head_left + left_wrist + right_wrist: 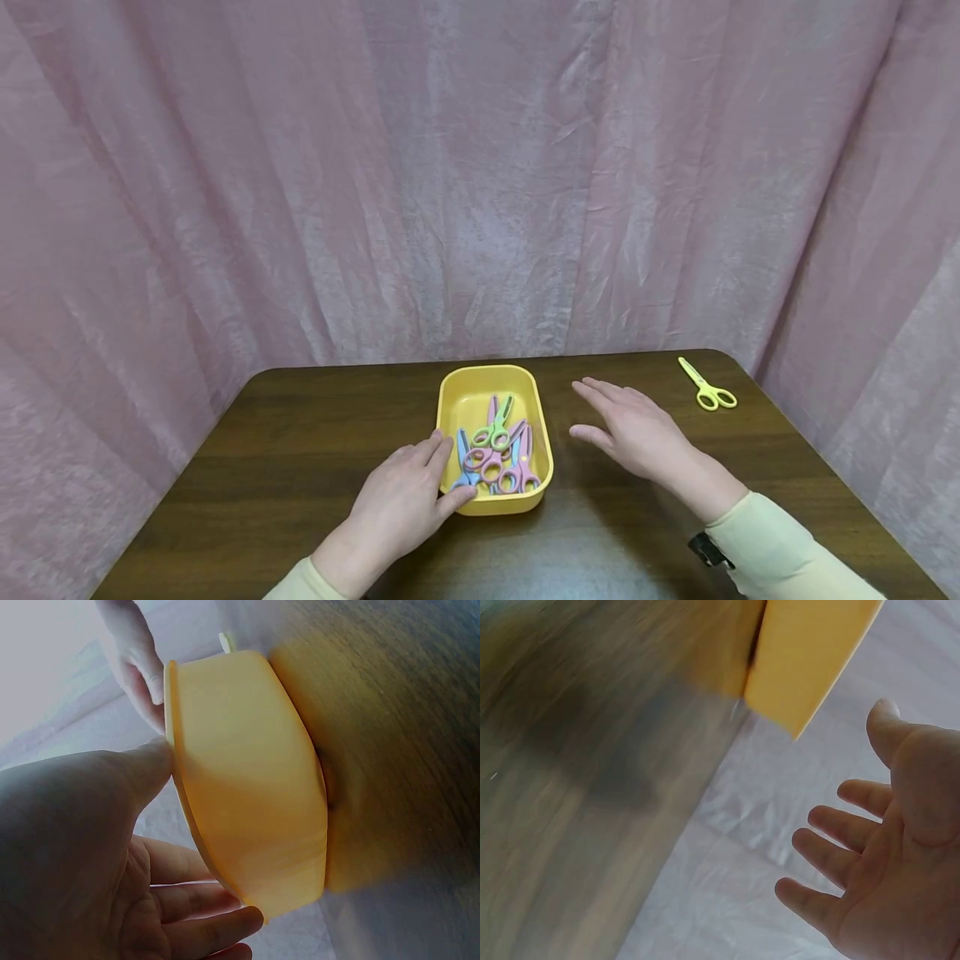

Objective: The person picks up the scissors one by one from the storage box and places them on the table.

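Observation:
In the head view, a yellow plastic box (540, 414) stands on the brown table and holds a heap of children's scissors in pink, blue and green; the green scissors (492, 429) lie on top. My left hand (401, 493) rests on the box's near left corner, thumb on the near rim and fairly straight fingers along the left rim. The left wrist view shows its thumb and fingertips right at the rim of the box (247, 780). To the right of the box hovers my right hand (633, 429), fingers extended, nothing in it; its palm (907, 892) faces the right wrist camera.
Yellow scissors (707, 386) lie by themselves toward the table's far right corner, beyond the right hand. The dark wooden table (300, 450) has rounded far corners. Pink curtains (480, 183) hang behind it and along both sides.

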`<state>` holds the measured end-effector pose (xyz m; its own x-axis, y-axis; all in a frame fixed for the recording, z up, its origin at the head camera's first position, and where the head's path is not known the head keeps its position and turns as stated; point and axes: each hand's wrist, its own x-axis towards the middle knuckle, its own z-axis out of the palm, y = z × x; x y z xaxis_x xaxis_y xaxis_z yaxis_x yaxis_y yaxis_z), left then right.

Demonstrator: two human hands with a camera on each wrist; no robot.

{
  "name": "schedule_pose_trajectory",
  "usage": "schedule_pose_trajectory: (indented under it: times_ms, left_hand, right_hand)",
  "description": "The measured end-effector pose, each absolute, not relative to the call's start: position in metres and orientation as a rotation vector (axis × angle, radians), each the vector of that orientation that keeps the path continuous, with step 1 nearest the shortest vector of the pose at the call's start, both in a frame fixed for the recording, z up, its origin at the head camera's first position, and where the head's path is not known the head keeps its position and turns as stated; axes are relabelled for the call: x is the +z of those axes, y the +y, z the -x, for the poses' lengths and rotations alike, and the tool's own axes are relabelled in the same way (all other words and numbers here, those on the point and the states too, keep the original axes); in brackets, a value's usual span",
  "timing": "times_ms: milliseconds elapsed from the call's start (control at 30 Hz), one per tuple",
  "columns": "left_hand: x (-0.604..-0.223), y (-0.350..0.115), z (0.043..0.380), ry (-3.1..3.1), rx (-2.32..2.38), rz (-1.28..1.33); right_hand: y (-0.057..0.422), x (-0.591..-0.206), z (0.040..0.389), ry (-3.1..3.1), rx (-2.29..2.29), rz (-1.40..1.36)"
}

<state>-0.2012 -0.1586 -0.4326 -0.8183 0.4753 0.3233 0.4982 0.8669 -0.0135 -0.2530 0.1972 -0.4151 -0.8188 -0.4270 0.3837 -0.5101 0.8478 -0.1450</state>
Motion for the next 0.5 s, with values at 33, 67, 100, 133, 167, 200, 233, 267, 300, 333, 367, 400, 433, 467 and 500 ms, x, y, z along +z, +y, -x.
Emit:
schedule_pose_trajectory:
  times_ms: [33,67,100,133,167,200,233,267,300,333,367,400,433,467,500]
  left_hand:
    - [-0.433,-0.158,0.201,-2.719,-0.101,0.73]
    - [-0.433,-0.158,0.202,-2.716,-0.097,0.73]
    - [-0.433,-0.158,0.202,-2.713,-0.096,0.73]
    - [-0.433,-0.158,0.202,-2.711,-0.092,0.73]
    - [-0.433,-0.158,0.202,-2.708,-0.089,0.73]
    - [-0.433,-0.158,0.202,-2.707,-0.087,0.731]
    - [-0.433,-0.158,0.203,-2.706,-0.085,0.731]
    - [-0.433,-0.158,0.203,-2.705,-0.083,0.732]
    - [-0.433,-0.159,0.203,-2.706,-0.084,0.733]
    - [-0.433,-0.159,0.203,-2.707,-0.085,0.732]
    - [-0.433,-0.159,0.202,-2.71,-0.089,0.731]
    - [-0.433,-0.159,0.202,-2.713,-0.093,0.73]
    - [-0.433,-0.159,0.202,-2.718,-0.098,0.728]
    - [-0.433,-0.158,0.202,-2.724,-0.101,0.726]
    - [-0.433,-0.158,0.202,-2.729,-0.106,0.725]
  right_hand:
    - [0.195,-0.414,0.252,-2.683,0.344,-0.712]
    - [0.192,-0.414,0.252,-2.678,0.341,-0.722]
    - [0.19,-0.413,0.251,-2.672,0.337,-0.732]
    - [0.188,-0.413,0.251,-2.67,0.331,-0.738]
    - [0.186,-0.413,0.25,-2.668,0.324,-0.745]
    - [0.183,-0.413,0.25,-2.666,0.315,-0.75]
    - [0.181,-0.414,0.249,-2.664,0.306,-0.755]
    - [0.178,-0.414,0.249,-2.661,0.298,-0.762]
    - [0.176,-0.414,0.248,-2.659,0.291,-0.769]
    - [0.173,-0.415,0.247,-2.658,0.282,-0.776]
    - [0.17,-0.415,0.246,-2.656,0.273,-0.786]
    - [0.167,-0.415,0.245,-2.655,0.263,-0.796]
    - [0.164,-0.414,0.244,-2.655,0.254,-0.806]
    - [0.161,-0.414,0.243,-2.655,0.247,-0.816]
    - [0.159,-0.414,0.242,-2.657,0.242,-0.824]
